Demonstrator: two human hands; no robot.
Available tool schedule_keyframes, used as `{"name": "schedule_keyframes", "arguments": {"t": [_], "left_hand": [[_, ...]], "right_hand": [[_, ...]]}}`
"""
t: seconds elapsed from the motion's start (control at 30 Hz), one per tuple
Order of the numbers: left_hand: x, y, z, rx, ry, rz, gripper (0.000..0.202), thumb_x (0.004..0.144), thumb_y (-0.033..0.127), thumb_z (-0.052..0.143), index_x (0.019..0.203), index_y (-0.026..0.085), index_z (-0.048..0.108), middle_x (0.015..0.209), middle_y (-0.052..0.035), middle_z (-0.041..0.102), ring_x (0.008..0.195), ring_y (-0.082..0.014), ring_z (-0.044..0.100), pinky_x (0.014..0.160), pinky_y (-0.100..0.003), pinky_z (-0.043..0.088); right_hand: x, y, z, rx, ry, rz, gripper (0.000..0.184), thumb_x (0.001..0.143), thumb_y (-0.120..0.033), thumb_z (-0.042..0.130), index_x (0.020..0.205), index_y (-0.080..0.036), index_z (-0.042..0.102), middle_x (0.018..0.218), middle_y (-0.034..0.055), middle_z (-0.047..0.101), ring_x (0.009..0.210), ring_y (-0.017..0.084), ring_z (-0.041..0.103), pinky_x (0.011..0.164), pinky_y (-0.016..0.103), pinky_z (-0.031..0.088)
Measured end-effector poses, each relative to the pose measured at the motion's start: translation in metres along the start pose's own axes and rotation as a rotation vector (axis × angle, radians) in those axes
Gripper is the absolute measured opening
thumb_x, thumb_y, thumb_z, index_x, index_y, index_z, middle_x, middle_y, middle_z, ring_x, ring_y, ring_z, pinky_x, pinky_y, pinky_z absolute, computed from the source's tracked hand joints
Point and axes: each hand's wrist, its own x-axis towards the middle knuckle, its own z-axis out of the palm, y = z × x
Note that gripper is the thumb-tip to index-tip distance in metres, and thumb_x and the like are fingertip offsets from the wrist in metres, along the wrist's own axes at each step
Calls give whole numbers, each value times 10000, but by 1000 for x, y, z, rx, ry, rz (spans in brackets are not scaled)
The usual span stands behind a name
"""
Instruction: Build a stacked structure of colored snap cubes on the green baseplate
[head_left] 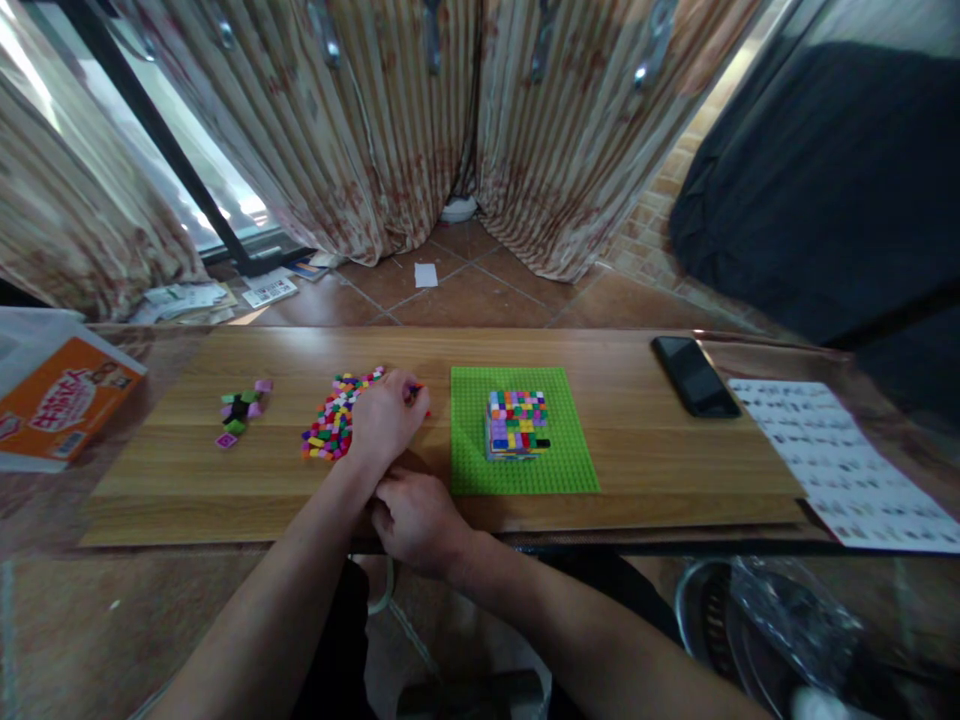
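Beside the pile of small coloured building bricks [337, 415], my left hand [386, 415] is closed with its fingers curled in. A few red and dark bricks show at its fingertips, but what it pinches is hidden. My right hand [420, 515] is curled into a fist by the near table edge, just below my left wrist; its inside cannot be seen. On the green baseplate [574, 470], to the right of both hands, stands a block built of many-coloured bricks [517, 425]. One black brick [542, 443] sticks out at its near right corner.
Larger pink, green and black bricks [240, 410] lie at the left of the wooden table [622, 470]. A black phone [695, 377] rests at the right, near a printed sheet [847, 460]. An orange-labelled plastic box [67, 395] stands at the far left.
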Motion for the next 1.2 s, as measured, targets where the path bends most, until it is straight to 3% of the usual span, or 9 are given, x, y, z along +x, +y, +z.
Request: {"name": "schedule_keyframes", "arguments": {"t": [0.17, 0.3, 0.4, 0.63, 0.8, 1.0, 1.2], "left_hand": [[6, 6, -9, -781, -10, -282, 172, 756, 326, 598, 712, 160, 600, 596, 22, 555, 508, -90, 465, 476, -208, 340], [8, 5, -26, -1501, -220, -523, 214, 801, 297, 573, 648, 165, 506, 568, 46, 468, 443, -39, 354, 429, -168, 313], [7, 3, -39, -1783, -328, -600, 256, 875, 294, 460, 660, 161, 498, 581, 36, 425, 444, -34, 325, 397, -147, 275], [0, 5, -42, -1725, -365, -556, 204, 812, 284, 421, 658, 177, 502, 613, 11, 388, 459, -69, 309, 388, -191, 232], [-2, 4, -41, -1856, -380, -606, 108, 735, 202, 423, 675, 164, 503, 679, -18, 449, 505, -74, 368, 402, -176, 262], [-3, -1, -38, -1822, -363, -657, 84, 719, 175, 447, 701, 155, 527, 725, -41, 513, 526, -80, 422, 424, -184, 331], [-3, -3, -32, -1907, -352, -723, 143, 761, 158, 442, 741, 141, 583, 735, -48, 571, 586, -80, 517, 549, -182, 471]], "right_hand": [[-2, -3, -2, -70, -28, -45, 158, 880, -220, 482, 859, -170, 631, 884, 66, 657, 732, 169, 590, 629, 268, 429], [-3, -3, 0, -82, -34, -75, 164, 885, -232, 483, 824, -176, 625, 842, 53, 652, 704, 164, 583, 590, 263, 409], [-3, -2, 1, -79, -17, -83, 180, 896, -239, 466, 833, -181, 624, 864, 46, 648, 673, 152, 574, 578, 263, 401], [-1, 1, -2, -20, 63, -128, 165, 905, -197, 457, 808, -184, 590, 850, 29, 622, 750, 142, 570, 634, 239, 410], [-3, 2, -7, 25, 166, -155, 218, 937, -213, 419, 811, -187, 595, 821, 24, 593, 753, 131, 558, 661, 225, 418], [-3, 5, -13, 132, 285, -132, 224, 952, -224, 417, 892, -195, 630, 865, 36, 613, 815, 132, 578, 727, 225, 447], [-2, 9, -12, 163, 364, -85, 214, 932, -204, 437, 875, -187, 642, 814, 38, 601, 778, 136, 578, 714, 229, 449]]}}
